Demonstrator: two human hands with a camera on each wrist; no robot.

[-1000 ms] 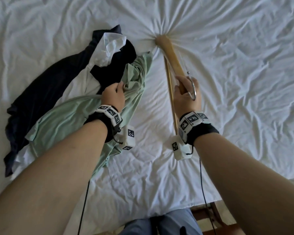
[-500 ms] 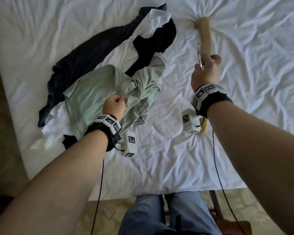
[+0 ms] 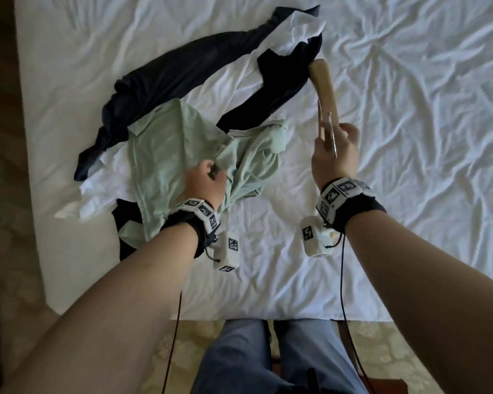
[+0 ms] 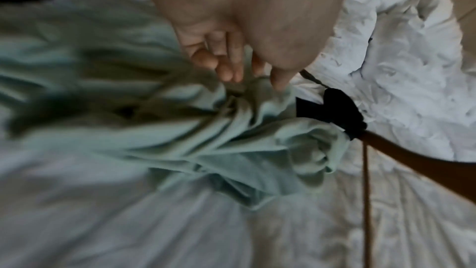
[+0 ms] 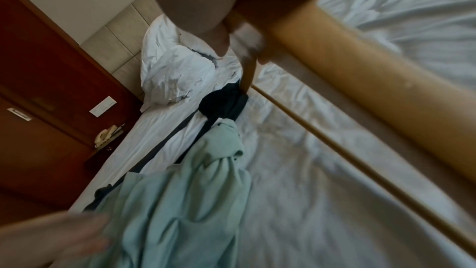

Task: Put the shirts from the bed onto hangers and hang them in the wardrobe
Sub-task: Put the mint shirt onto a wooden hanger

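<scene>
Here the step in hand looks like getting the first shirt ready for its hanger. The left hand (image 3: 204, 183) pinches a bunched fold of the pale green shirt (image 3: 165, 155), its fingers (image 4: 226, 68) curled into the cloth; the shirt lies crumpled on the bed (image 3: 410, 137), on top of a dark shirt (image 3: 182, 72) and a white shirt (image 3: 296, 27) in the same heap. The right hand (image 3: 335, 155) grips a wooden hanger (image 3: 325, 89) near its middle, fingers closed round the wood beside the metal hook (image 3: 332, 135), and holds it above the sheet just to the right of the pile, one end pointing away from the person.

No shirt is on a hanger yet, so the task seems barely begun. The next move likely calls for finding the green shirt's collar or hem opening, which is hard to pick out in the crumple, lifting it clear of the other two, and steering one hanger end inside. The wardrobe cannot be identified with certainty.
</scene>
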